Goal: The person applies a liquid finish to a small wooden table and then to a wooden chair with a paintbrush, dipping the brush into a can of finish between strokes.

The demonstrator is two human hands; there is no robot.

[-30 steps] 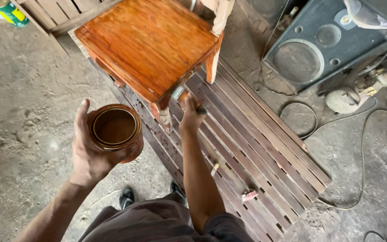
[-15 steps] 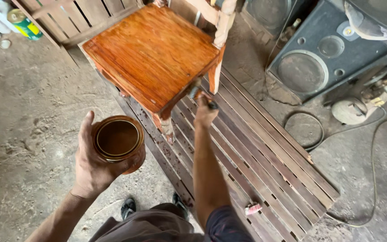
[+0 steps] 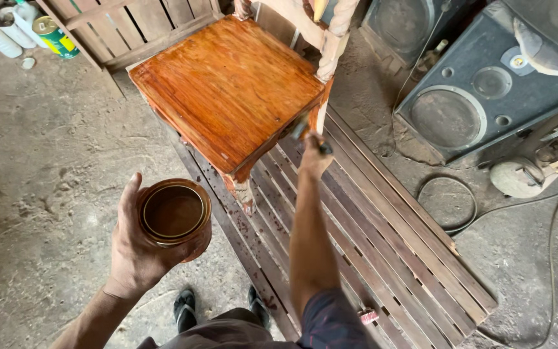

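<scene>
Paintbrush (image 3: pixel 306 132) gripped in right hand (image 3: pixel 314 157), handle enclosed by clenched fingers, head projecting up and left past the knuckles against the right edge of the varnished chair seat (image 3: pixel 227 84), beside the pale unvarnished chair post (image 3: pixel 332 48). Bristles partly hidden by the seat edge; exact contact not discernible.

Open tin of brown varnish (image 3: pixel 174 216) held in left hand (image 3: pixel 138 249), low and left of the seat. Thumb up the tin's left side, remaining fingers curled beneath and round the far side, palm under the base. Tin upright, dark liquid visible inside the rim, outside stained brown.

Seat glossy orange-brown, front leg (image 3: pixel 243 191) stained with drips. Chair standing on a slatted wooden panel (image 3: pixel 382 258) laid flat on the dirt floor (image 3: pixel 40 161), slats spotted with varnish near the leg.

Further out: large dark loudspeaker cabinet (image 3: pixel 485 90) to the right, black cable (image 3: pixel 453 207) looped on the ground before it. Wooden pallet (image 3: pixel 137 26) leaning at top left, with a green-and-yellow can (image 3: pixel 56 35) and pale plastic bottles (image 3: pixel 8 35) beside it. Person's sandalled feet (image 3: pixel 185 307) at the bottom edge.
</scene>
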